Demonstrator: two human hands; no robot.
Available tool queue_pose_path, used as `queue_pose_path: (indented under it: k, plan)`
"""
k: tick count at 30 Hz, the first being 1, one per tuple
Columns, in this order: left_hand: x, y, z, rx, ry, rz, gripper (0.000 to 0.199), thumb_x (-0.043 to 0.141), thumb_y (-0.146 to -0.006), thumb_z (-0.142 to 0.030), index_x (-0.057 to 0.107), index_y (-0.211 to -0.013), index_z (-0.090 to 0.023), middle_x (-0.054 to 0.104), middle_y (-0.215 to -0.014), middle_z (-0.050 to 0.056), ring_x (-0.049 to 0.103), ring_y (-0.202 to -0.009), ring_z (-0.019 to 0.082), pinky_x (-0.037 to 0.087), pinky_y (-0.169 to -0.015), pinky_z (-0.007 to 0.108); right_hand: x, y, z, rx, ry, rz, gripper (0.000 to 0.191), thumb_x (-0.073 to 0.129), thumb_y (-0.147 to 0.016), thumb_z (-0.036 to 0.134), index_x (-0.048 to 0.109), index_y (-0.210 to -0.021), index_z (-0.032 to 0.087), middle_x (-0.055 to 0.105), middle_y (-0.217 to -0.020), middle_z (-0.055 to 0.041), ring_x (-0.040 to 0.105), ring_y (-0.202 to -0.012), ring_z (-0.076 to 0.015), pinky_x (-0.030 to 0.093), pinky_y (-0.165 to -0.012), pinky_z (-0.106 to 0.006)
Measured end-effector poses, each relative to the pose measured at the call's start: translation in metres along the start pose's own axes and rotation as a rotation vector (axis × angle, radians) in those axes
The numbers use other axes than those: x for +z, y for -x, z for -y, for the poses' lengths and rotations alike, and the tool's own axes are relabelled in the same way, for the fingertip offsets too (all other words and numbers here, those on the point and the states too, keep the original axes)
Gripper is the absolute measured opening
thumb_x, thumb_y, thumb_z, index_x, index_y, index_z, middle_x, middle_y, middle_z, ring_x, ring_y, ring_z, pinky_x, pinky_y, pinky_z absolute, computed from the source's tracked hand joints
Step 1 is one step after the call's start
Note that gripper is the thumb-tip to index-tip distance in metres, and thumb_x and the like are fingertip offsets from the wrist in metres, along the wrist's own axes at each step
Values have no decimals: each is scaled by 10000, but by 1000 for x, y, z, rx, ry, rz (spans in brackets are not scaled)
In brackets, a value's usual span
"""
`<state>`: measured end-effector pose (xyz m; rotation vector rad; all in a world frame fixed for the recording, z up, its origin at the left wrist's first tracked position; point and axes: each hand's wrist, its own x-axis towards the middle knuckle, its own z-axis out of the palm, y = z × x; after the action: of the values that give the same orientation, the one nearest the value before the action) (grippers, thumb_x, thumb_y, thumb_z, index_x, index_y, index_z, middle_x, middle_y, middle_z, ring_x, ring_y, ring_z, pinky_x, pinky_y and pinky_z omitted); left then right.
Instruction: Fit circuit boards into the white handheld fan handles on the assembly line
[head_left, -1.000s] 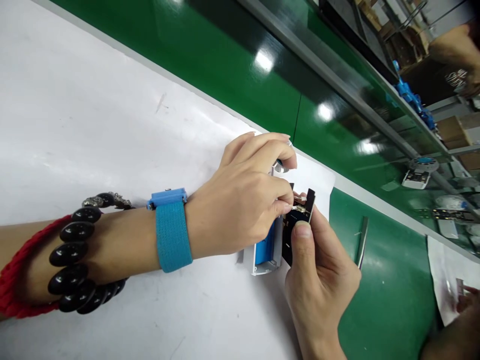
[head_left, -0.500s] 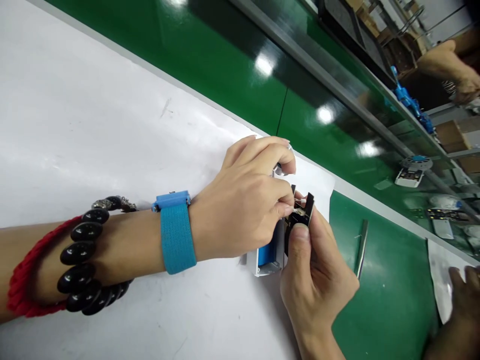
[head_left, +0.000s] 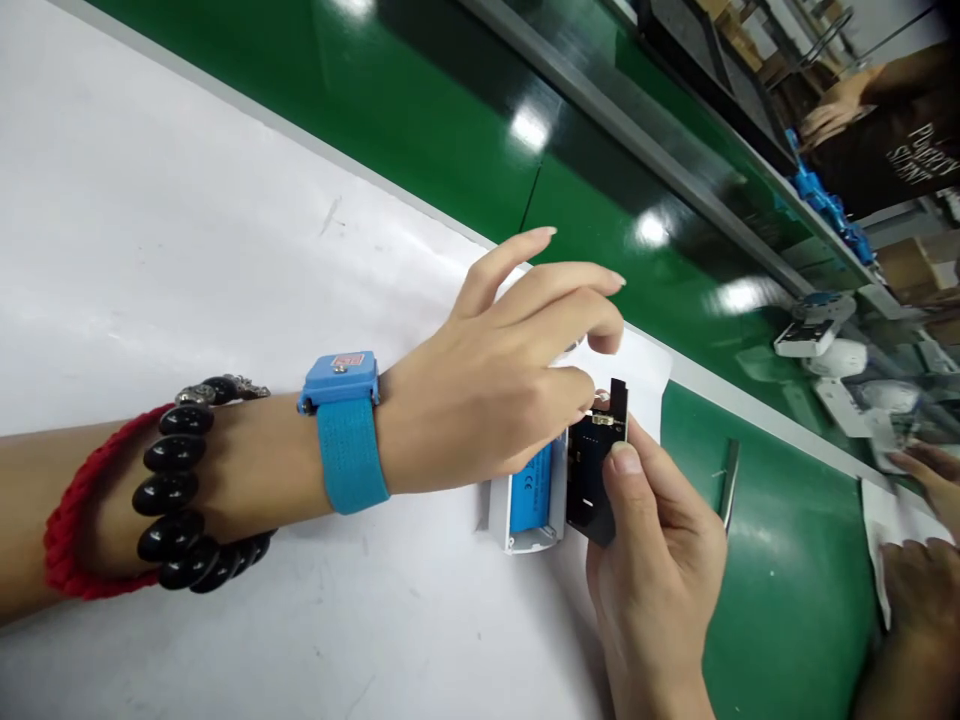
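My right hand (head_left: 660, 530) grips a black circuit board (head_left: 589, 480), thumb on its face and fingers behind. Near the board's upper end sits a small pale connector (head_left: 602, 420). My left hand (head_left: 517, 370) reaches in from the left, back towards me. Its thumb and index finger come together at the connector, the other fingers raised and spread; whatever lies between the tips is hidden. Under the left hand, beside the board, a white housing (head_left: 499, 515) holds a blue battery (head_left: 531, 495) marked CE. The hand covers the housing's upper part.
White paper (head_left: 225, 250) covers the green bench (head_left: 795, 580). A metal rod-like tool (head_left: 729, 480) lies right of my right hand. White devices (head_left: 840, 355) stand farther right. Co-workers' hands (head_left: 919, 590) show at the right edge; blue items (head_left: 829, 210) lie on the shelf.
My right hand has turned the board so its face shows more. My left outer fingers have lifted and spread, exposing more battery. Beyond the shelf, a co-worker's hand has shifted left.
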<state>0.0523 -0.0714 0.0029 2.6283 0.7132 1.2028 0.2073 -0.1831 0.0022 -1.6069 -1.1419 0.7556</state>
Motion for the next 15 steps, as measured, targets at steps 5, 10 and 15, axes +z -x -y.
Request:
queue_pose_path:
  k: [5, 10, 15]
  plan:
    - [2, -4, 4, 238, -105, -98, 395, 336, -919, -29, 663, -744, -167, 700, -1087, -3, 582, -1237, 203, 337, -1203, 479, -13, -4, 10, 80, -34, 72, 336, 632, -975, 299, 624, -1309, 326, 617, -1329, -30, 589, -1222, -232, 539, -988, -344]
    - [2, -6, 6, 298, -114, -119, 351, 363, -885, 0, 688, -939, -121, 699, -1118, 4, 636, -1139, 173, 393, -1180, 412, -27, -10, 22, 52, -67, 168, 389, 673, -931, 247, 609, -1311, 295, 580, -1372, -58, 562, -1253, -253, 580, -920, -298]
    - [3, -6, 8, 307, -162, -146, 293, 437, -882, -29, 651, -726, -155, 699, -1070, 22, 609, -1193, 231, 394, -1159, 495, -29, -8, 25, 23, -32, 91, 372, 720, -898, 282, 645, -1262, 278, 697, -1165, -73, 684, -1052, -278, 638, -804, -352]
